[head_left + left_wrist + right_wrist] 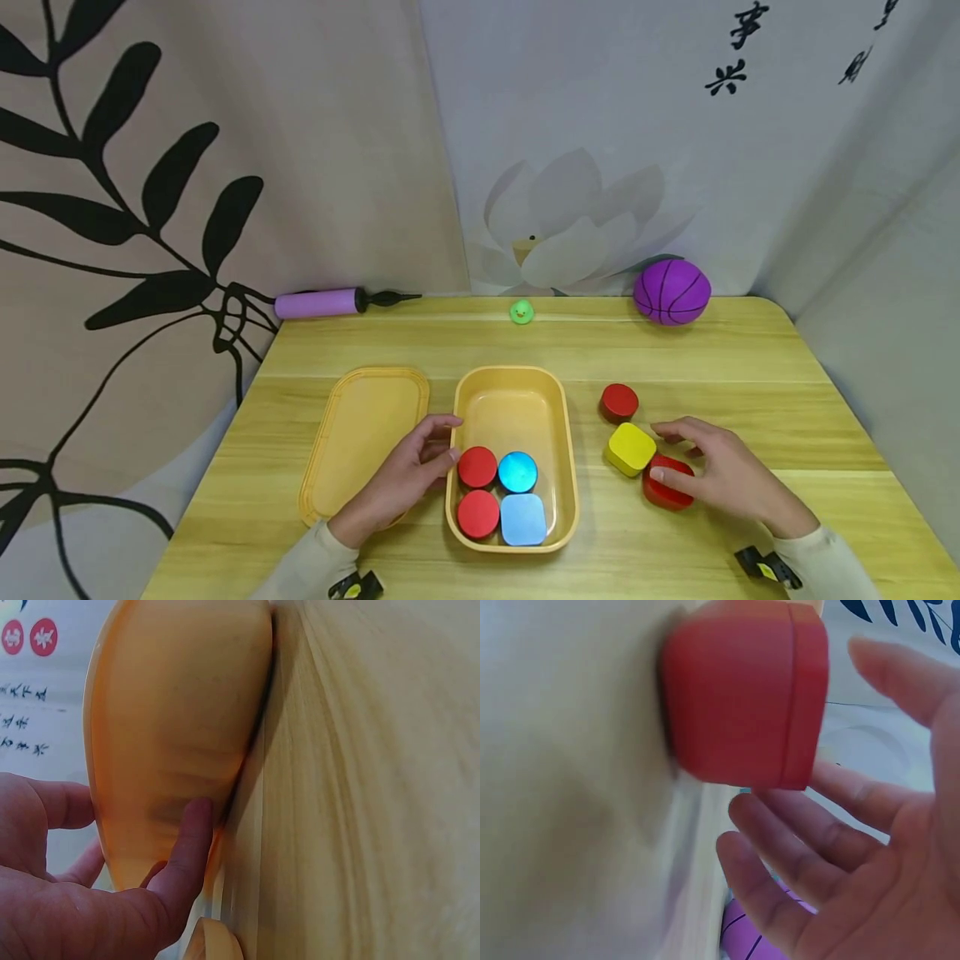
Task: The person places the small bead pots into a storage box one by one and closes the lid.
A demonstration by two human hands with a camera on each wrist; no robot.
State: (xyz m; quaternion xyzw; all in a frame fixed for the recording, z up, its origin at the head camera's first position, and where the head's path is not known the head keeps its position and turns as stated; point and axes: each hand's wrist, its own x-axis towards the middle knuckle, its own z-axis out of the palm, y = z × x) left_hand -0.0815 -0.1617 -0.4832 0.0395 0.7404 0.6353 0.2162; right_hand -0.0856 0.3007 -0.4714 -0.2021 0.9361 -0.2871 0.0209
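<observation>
My left hand [412, 471] rests at the left side of a yellow-orange rectangular tray [513, 382], its fingers on the rim and outer wall [180, 697]. Inside the tray's near half sit two red round blocks [477, 467], a blue round block [517, 472] and a light blue rounded-square block [523, 520]. Over on the right, my right hand [723, 471] spreads its fingers around a red rounded-square block [666, 500]. The right wrist view shows a gap between thumb and block. A yellow block [631, 449] and a red round block [618, 403] lie beside it.
A matching flat lid [367, 442] lies left of the tray. Along the table's back edge are a purple hand pump [318, 303], a small green toy [522, 312] and a purple ball [672, 292]. A printed curtain [337, 150] hangs behind the table.
</observation>
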